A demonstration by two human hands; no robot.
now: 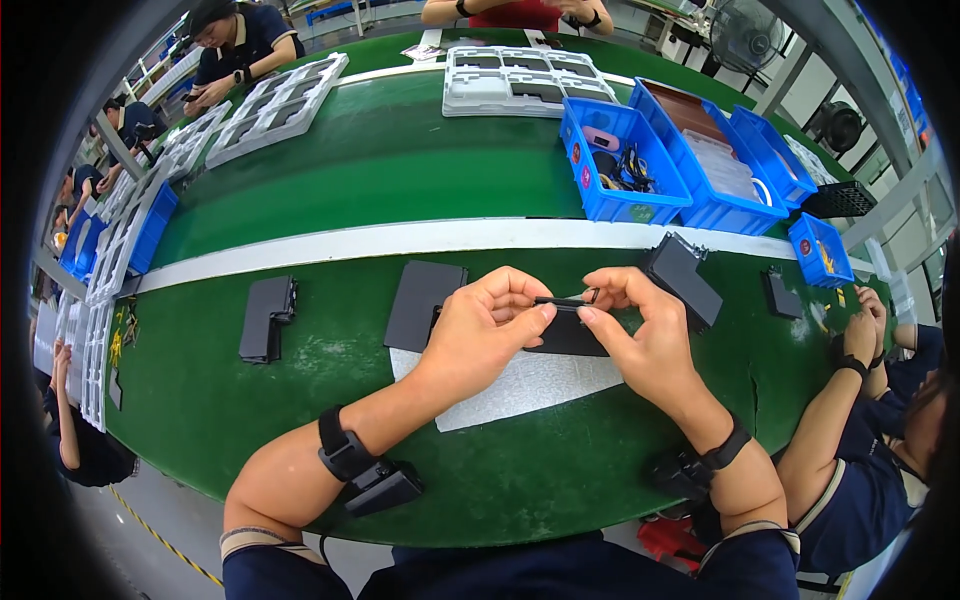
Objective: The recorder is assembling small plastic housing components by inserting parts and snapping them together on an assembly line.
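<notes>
Between both hands, above the work surface, is a thin black strip-like part; its exact kind is too small to make out. My left hand pinches its left end with thumb and fingers. Thumb and forefinger of my right hand close on the right end, where a small dark loop sticks up. Beneath the hands lies a white sheet, with a dark flat panel partly hidden on it. A grey-black flat piece rests just left of my left hand. Stacked dark pieces lie beyond my right hand.
The green table holds another dark stack at left and a small dark piece at right. Blue bins and white trays stand beyond the white strip. A co-worker's hands are at right.
</notes>
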